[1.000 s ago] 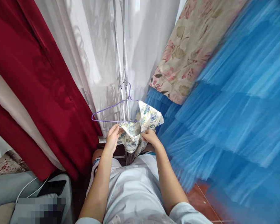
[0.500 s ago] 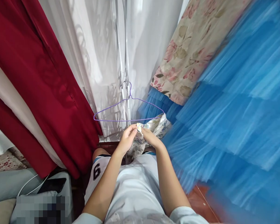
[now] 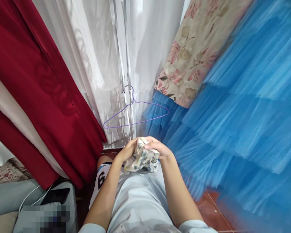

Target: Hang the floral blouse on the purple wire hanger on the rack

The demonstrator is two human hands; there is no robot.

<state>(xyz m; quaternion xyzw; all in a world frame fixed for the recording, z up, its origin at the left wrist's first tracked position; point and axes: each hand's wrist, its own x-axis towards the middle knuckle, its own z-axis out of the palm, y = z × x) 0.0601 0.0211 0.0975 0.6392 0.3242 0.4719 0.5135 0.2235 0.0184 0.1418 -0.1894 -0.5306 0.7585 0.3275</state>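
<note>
The left hand (image 3: 129, 149) and right hand (image 3: 161, 149) both grip the cloth (image 3: 143, 159), bunched near centre against the shirt (image 3: 140, 197), probably to keep its loose folds gathered. Farther off, the hanger (image 3: 135, 123) hangs apart, apparently hooked on the rack (image 3: 120, 55).

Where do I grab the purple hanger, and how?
I'd pinch the neck of the hanger, just under its hook, with thumb and fingertips, coming from the front, the side facing you. Both sloping arms meet there, so it should stay steadier. It looks hooked on the white stand and hangs aslant, so holding one end might make it swing.
</note>
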